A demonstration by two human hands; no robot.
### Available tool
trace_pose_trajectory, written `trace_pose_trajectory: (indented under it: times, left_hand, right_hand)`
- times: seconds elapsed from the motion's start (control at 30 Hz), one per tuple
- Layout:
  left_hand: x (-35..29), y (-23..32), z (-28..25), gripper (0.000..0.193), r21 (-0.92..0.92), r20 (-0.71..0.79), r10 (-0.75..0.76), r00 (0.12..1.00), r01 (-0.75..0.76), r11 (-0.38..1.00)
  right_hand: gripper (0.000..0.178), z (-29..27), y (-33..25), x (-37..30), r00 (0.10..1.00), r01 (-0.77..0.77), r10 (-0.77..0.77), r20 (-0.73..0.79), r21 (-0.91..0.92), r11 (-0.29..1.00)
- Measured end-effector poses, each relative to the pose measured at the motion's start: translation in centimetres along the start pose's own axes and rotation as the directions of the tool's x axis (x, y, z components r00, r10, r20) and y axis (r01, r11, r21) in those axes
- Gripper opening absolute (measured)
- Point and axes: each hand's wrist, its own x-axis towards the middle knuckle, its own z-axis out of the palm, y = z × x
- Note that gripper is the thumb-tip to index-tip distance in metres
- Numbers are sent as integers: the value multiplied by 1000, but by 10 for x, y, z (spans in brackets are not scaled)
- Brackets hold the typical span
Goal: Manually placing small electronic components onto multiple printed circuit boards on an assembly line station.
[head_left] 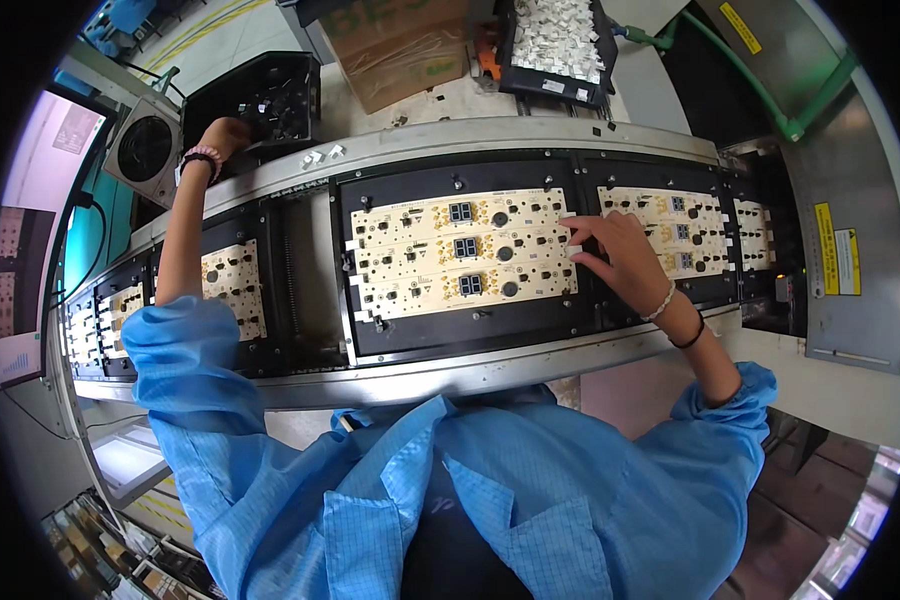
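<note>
A cream circuit board (430, 255) with black two-digit displays, dark round parts and small components lies in a black frame (420, 335) in front of me. My right hand (622, 255) is at the board's right edge, thumb and index finger curved and apart. Their tips are close to small white connectors there; whether they touch them I cannot tell. At the far left, my left hand (226, 138) reaches to the near edge of a black bin (292, 85) with small dark parts inside. Its fingers are mostly hidden, and what they hold, if anything, cannot be made out.
More framed boards lie along the metal-railed line, one on the right (660, 235) and one on the left (232, 285). A black tray of white connectors (558, 40) and a cardboard box (400, 50) stand behind. Loose white connectors (320, 157) sit on the far rail. A fan (144, 150) stands left.
</note>
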Motion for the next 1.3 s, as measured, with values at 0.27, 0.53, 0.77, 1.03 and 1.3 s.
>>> trace_pose_trajectory:
  times: [0.27, 0.53, 0.77, 1.03, 1.3]
  left_hand:
    - [-6, 31, 6, 14, 317, -38, -2, 999, 14, 948]
    - [-28, 52, 15, 15, 338, -316, 221, 922, -108, 935]
    - [-75, 80, 13, 12, -141, -446, 64, 893, -140, 980]
    - [-228, 214, 75, 13, -386, -326, 214, 921, -336, 859]
    - [-303, 258, 134, 16, -227, -234, 318, 919, -370, 901]
  right_hand:
    - [47, 4, 1, -9, 999, 14, -22, -47, -147, 989]
    - [43, 4, 10, -6, 1000, 5, -4, 7, -160, 987]
    - [40, 8, 13, -5, 998, 57, -57, 1, -139, 989]
    - [16, -61, 42, 104, 968, 152, -185, -170, -189, 970]
    - [15, -35, 143, 211, 948, 100, -291, -127, -750, 654]
